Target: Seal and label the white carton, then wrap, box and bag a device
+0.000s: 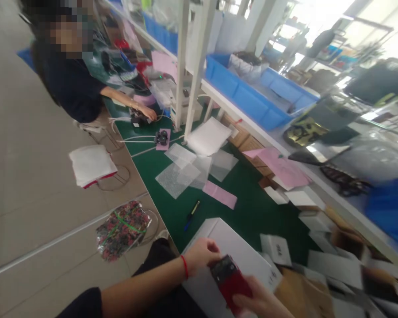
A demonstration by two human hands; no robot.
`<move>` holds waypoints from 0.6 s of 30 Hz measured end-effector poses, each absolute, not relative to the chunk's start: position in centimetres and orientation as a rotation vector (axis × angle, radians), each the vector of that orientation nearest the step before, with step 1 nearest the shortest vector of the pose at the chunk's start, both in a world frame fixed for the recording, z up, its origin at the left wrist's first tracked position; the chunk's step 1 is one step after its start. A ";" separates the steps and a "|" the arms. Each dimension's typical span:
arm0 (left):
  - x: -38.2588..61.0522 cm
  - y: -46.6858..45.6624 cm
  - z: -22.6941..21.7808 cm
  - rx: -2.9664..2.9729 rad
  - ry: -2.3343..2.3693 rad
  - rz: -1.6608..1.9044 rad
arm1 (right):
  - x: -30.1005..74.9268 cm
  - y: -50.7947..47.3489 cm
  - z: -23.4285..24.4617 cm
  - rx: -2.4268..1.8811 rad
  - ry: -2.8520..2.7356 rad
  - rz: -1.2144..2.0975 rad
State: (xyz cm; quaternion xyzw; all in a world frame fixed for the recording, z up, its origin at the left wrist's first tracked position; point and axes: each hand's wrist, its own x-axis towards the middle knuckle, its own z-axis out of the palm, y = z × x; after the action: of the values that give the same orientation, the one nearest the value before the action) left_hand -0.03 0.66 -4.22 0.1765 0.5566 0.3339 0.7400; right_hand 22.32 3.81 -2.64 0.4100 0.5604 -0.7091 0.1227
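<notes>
My right hand (260,300) is closed around a small boxy device (230,285), red along its body and black at its far end. Beside that black end, my left hand (202,256), with a red band at the wrist, has its fingers curled together and touching the device's corner. Below both hands lies a large white box (219,238) on the green table (248,216). Blur hides the device's finer details. A pen (192,214) rests beyond the white box, near the table edge.
Clear plastic sleeves (182,172) and a pink strip (220,195) lie farther along the table. Small white boxes (275,248) crowd the right. Blue bins (252,95) stand on the shelf. A co-worker (73,84) handles a black device. A bagged stool (124,229) stands left.
</notes>
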 end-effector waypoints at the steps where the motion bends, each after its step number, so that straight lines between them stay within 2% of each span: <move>1: -0.1 0.7 -4.4 0.380 1.199 0.743 | 22.5 3.6 -2.1 1.187 1.540 -2.143; 4: -0.1 0.7 -4.7 0.397 1.139 0.749 | 22.2 3.8 -1.1 1.159 1.400 -2.299; 9: 0.0 1.0 -3.6 0.504 1.119 0.798 | 22.0 4.5 -0.9 1.158 1.391 -2.313; 15: 0.3 1.3 -3.9 0.518 1.320 0.989 | 21.1 4.9 -0.9 1.305 1.784 -1.981; 18: -1.1 1.2 -4.7 0.461 1.387 1.071 | 21.4 5.0 -0.6 1.325 1.802 -1.863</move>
State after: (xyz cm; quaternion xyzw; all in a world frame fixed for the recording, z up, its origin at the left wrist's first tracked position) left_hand -1.15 1.22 -4.66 0.2002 0.6024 0.4653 0.6169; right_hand 21.37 4.98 -0.65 0.4521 0.6149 -0.6357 0.1154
